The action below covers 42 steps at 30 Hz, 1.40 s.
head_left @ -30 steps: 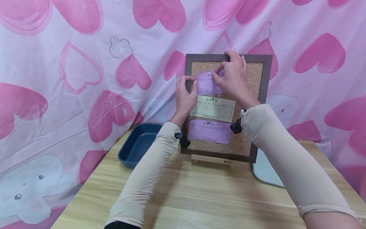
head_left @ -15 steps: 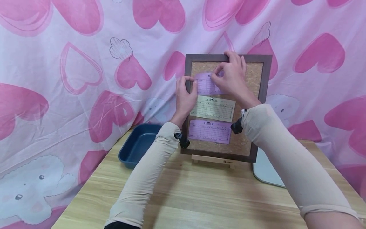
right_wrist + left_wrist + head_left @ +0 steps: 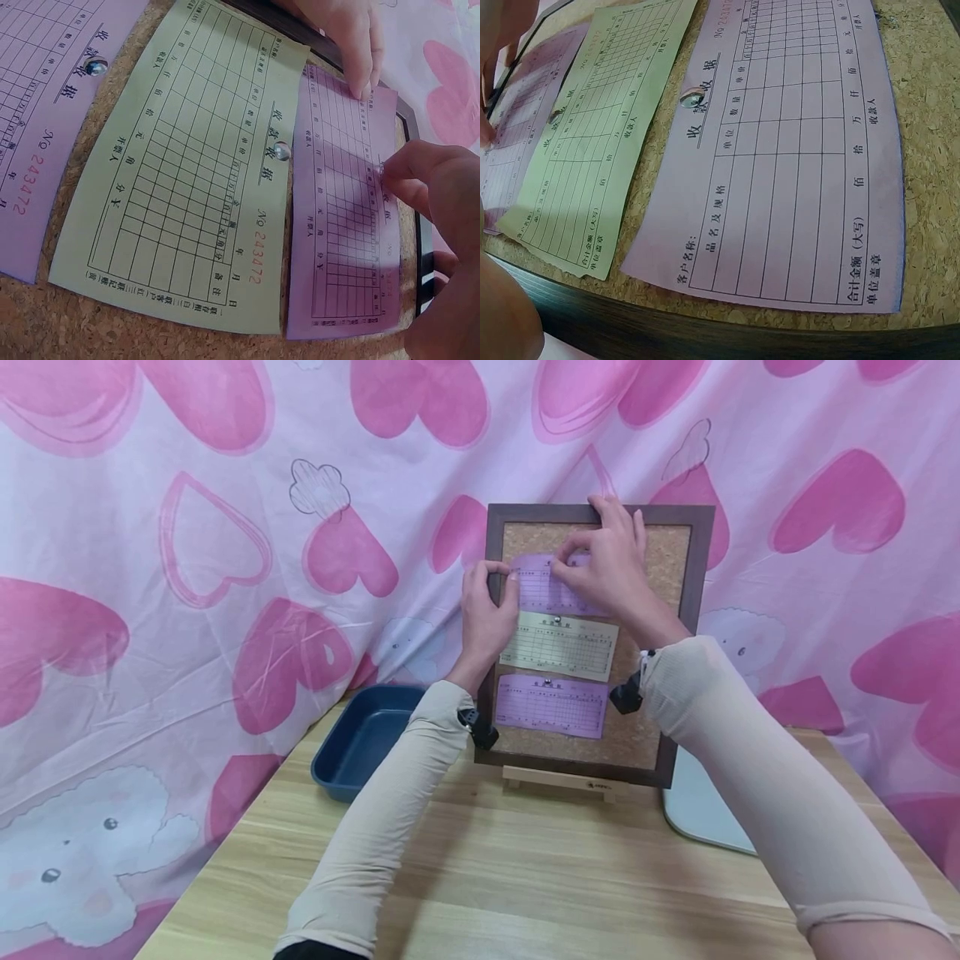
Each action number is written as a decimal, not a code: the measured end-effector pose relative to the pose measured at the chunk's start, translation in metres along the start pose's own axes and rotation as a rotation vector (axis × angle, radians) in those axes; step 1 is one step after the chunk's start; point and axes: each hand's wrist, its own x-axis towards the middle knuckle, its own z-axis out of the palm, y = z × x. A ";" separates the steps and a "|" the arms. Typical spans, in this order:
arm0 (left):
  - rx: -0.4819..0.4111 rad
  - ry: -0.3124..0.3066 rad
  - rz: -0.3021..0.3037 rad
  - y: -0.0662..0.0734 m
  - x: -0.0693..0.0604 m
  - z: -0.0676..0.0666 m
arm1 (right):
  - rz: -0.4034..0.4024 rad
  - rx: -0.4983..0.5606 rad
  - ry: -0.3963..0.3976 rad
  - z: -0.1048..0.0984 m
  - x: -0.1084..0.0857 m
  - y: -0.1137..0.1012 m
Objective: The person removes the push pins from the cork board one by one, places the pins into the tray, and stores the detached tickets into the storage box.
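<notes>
On the cork board (image 3: 641, 735) hang two purple receipt slips and a yellow-green one. My right hand (image 3: 611, 568) pinches with thumb and forefinger at the top middle of the upper purple slip (image 3: 345, 225). A pushpin seems to be there, covered by the fingertips; the other fingers reach the frame's top. My left hand (image 3: 487, 610) holds that slip's left corner, its fingers bent by the frame's left side. Clear round pushpins (image 3: 283, 151) fix the yellow-green slip (image 3: 558, 647) and the lower purple slip (image 3: 780, 172) at their top middles.
The board's dark frame (image 3: 693, 610) leans on a small wooden easel (image 3: 558, 782) on the wooden table (image 3: 525, 877). A dark blue tray (image 3: 360, 752) stands to the left, a pale flat board (image 3: 705, 810) to the right. A pink heart-patterned cloth (image 3: 420, 468) hangs behind.
The upper purple slip has slid slightly down, its lower edge now near the yellow-green slip. My right hand has shifted a little with it; the left hand has stayed in place.
</notes>
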 end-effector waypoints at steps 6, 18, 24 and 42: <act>-0.007 -0.002 0.010 0.000 -0.001 0.000 | -0.037 0.025 0.018 0.000 -0.003 0.004; -0.006 0.010 0.036 -0.005 -0.001 -0.004 | -0.152 0.088 0.094 0.002 -0.010 0.014; -0.008 0.005 0.039 -0.007 0.000 -0.005 | -0.212 0.081 0.124 0.004 -0.013 0.021; -0.135 0.030 -0.001 -0.011 -0.001 -0.013 | -0.291 0.074 0.139 0.000 -0.032 0.037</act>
